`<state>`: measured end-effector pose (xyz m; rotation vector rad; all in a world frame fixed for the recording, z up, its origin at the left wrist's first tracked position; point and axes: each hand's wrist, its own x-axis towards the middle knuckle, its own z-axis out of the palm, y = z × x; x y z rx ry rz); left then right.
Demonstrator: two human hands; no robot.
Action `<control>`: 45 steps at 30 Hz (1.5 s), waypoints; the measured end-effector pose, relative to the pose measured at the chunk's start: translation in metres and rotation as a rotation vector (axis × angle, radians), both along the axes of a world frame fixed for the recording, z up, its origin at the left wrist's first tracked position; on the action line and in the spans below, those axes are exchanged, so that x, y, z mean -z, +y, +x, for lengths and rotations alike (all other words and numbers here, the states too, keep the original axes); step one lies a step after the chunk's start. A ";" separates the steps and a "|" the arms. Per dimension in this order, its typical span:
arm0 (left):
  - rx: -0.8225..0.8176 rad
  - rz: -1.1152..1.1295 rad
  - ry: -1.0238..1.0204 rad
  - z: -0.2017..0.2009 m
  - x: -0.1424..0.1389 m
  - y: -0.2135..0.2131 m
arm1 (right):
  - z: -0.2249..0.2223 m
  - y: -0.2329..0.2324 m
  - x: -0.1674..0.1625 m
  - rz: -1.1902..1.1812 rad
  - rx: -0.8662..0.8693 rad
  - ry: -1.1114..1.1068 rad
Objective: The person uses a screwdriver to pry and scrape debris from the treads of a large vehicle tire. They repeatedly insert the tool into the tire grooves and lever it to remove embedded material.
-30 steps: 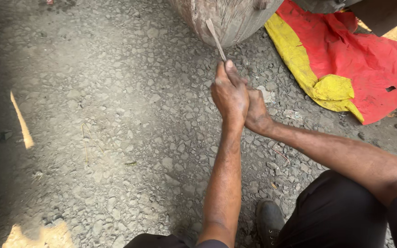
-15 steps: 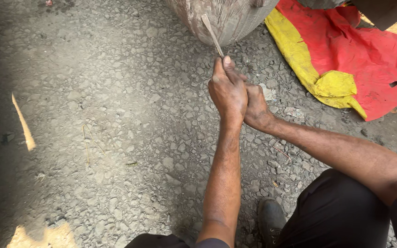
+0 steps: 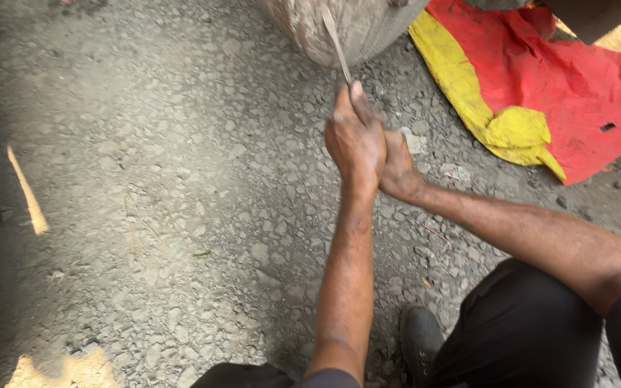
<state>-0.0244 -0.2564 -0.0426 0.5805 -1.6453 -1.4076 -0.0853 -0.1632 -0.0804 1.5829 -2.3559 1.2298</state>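
**Both hands clamped on a thin rod set against a worn tyre**

A thin metal rod (image 3: 337,44) slanted up from the hands to the grey, dusty tyre (image 3: 357,25) at the top of the head view, its upper end lying against the rubber. The left hand (image 3: 355,136) was wrapped round the rod's lower end, fingers (image 3: 350,100) curled tight about it and the forefinger stretched along the shaft. The right hand (image 3: 399,164) sat just behind and touching the left, partly hidden by it; its fingers looked closed on the same rod, though the grip itself could not be made out clearly. Both forearms ran back toward the bottom edge.

To the right of the tyre lay a crumpled red and yellow sheet (image 3: 555,108) on the rough gravel ground (image 3: 167,179). Near the bottom edge a dark shoe (image 3: 422,341) stood on the stones beside a black trouser leg (image 3: 526,330). Streaks of sunlight (image 3: 29,194) marked the ground at the left.
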 end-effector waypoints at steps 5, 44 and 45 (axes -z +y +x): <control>-0.047 -0.067 0.045 -0.003 0.003 0.002 | -0.004 0.003 0.004 0.008 -0.033 0.036; 0.044 0.214 0.120 0.011 0.000 -0.001 | 0.005 0.001 -0.009 0.041 0.022 0.013; 0.051 0.238 0.133 0.013 0.000 -0.001 | 0.006 0.001 -0.010 0.038 0.018 0.009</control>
